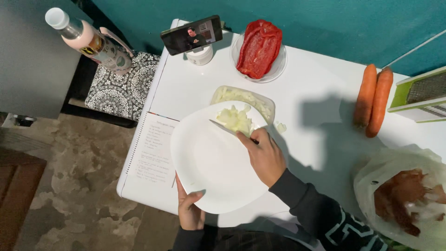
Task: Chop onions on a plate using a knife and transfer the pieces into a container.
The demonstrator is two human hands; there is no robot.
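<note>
My left hand (pixel 188 208) grips the near rim of a white plate (pixel 204 162), tilted over a clear plastic container (pixel 267 106) that holds chopped pale onion. My right hand (pixel 265 155) holds a knife (pixel 223 128), its blade lying across the plate against a heap of chopped onion (pixel 236 118) at the plate's far edge. A few onion bits (pixel 280 127) lie on the white table (pixel 316 93) next to the container.
A spiral notebook (pixel 153 151) lies left of the plate. A phone (pixel 191 35) leans on a white jar; a glass bowl holds red pepper (pixel 259 48). Two carrots (pixel 374 100), a green grater (pixel 420 95) and a plastic bag (pixel 402 200) sit right. A bottle (pixel 88 42) stands far left.
</note>
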